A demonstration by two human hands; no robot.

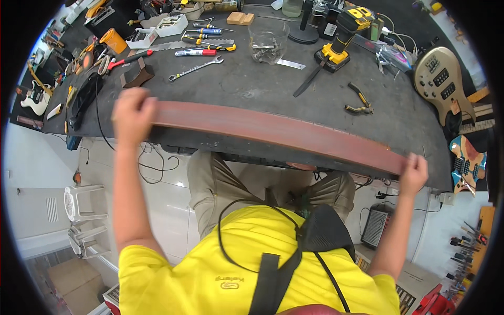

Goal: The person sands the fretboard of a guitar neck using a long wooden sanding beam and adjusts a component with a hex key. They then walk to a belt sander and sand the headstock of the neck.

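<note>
Left hand (133, 113): curled round reddish bar's (273, 126) left end | right hand (414, 172): curled round right end | bar: along bench (210, 93) front

left hand (134, 113) gripping reddish strip (273, 125), one end | right hand (415, 170) on other end | wrench (196, 69) beyond left grip | pliers (363, 98) beyond right grip

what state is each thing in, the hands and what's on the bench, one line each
long reddish board: held at both ends
left hand: closed on its left end
right hand: closed on its right end
pliers: handles spread
drill: upright
clear tub: holding metal parts
wrench: lying flat
</note>
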